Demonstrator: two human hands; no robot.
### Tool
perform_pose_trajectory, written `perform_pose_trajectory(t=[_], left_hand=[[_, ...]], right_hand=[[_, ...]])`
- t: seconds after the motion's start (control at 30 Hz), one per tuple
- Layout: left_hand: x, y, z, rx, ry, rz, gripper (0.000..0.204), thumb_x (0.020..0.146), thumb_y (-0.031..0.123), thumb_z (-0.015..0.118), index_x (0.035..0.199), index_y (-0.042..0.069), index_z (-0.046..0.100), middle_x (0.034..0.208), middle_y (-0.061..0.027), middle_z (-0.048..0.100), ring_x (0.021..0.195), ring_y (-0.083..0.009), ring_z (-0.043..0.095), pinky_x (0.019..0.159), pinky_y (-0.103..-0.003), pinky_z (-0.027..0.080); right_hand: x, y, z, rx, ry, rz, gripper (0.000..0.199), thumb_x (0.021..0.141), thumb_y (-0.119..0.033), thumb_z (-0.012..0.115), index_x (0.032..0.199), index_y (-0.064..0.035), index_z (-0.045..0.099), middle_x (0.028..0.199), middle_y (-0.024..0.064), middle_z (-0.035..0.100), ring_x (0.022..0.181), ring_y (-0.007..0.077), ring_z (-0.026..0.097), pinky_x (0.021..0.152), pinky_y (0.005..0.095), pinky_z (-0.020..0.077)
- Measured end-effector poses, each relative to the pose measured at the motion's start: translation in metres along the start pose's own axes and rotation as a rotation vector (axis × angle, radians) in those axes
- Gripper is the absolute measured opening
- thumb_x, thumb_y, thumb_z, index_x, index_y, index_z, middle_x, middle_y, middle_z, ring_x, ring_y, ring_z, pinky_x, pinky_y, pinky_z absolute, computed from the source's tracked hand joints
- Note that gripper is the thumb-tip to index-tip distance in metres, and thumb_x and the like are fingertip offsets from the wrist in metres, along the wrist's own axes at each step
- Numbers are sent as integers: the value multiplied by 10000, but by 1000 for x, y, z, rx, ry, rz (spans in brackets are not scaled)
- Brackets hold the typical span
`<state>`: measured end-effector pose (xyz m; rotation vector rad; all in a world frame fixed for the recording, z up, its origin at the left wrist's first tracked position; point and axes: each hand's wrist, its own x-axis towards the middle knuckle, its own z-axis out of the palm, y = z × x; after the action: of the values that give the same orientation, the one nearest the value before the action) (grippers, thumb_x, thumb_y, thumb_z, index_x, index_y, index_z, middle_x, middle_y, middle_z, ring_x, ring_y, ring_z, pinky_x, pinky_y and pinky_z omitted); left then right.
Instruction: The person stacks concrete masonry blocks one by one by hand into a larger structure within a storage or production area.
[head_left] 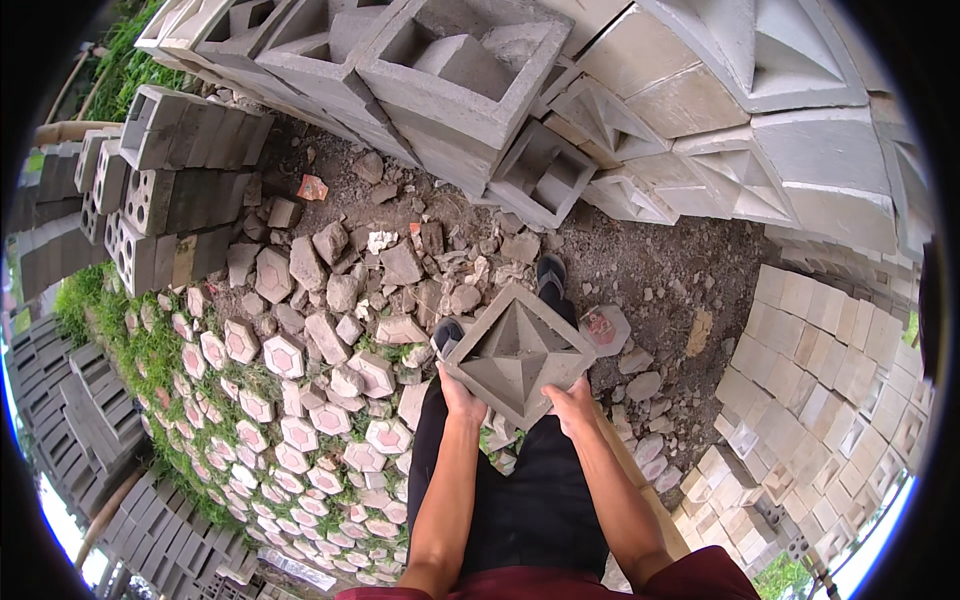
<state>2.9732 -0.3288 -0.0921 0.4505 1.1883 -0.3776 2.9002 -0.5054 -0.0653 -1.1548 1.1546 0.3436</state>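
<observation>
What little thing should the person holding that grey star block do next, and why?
Probably hold the grey block steady and check the ground before shifting a foot. The left hand and right hand both hold its near edges, and loose stones lie close to the dark shoes, so the footing looks uneven.

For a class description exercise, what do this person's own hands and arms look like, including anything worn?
The left hand and right hand wear no gloves. The forearms are bare, with no watch or bracelet visible; dark red sleeves show at the lower edge.
</observation>
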Motion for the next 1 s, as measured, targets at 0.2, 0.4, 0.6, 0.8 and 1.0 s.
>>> perform_pose_trajectory(t=[0.2,0.4,0.6,0.8,1.0], left_hand=[[66,-23,85,-73,72,31,633,950,580,274,1277,84,493,1259,-149,528,1146,-337,499,1009,-471,381],[152,-41,178,-156,-5,82,742,909,665,275,1286,59,478,1286,-169,505,1190,-341,467,1035,-486,350],[215,-49,243,-168,-77,171,761,920,661,205,1305,52,453,1301,-167,497,1189,-341,466,1048,-476,336],[248,-43,253,-84,-155,243,870,886,713,167,1362,20,392,1387,-177,421,1263,-349,399,1084,-453,286],[262,-47,260,-107,-141,193,870,892,705,155,1370,15,384,1400,-180,411,1269,-349,395,1091,-454,271]], right_hand=[[108,-64,-15,-122,-31,-62,435,727,36,657,1111,-6,456,1030,123,581,871,226,624,675,412,562],[211,-163,-2,-149,-153,-72,481,727,37,636,1158,-1,425,1041,108,576,919,202,600,682,353,554],[295,-202,3,-172,-186,-212,556,726,40,629,1220,-12,379,1085,105,559,945,188,582,725,323,542],[319,-217,15,-176,-193,-121,526,742,-4,649,1199,-59,395,1032,103,579,863,198,612,605,392,562],[328,-223,13,-165,-174,-112,493,753,-16,656,1179,-61,411,1025,112,583,881,225,618,600,444,574]])
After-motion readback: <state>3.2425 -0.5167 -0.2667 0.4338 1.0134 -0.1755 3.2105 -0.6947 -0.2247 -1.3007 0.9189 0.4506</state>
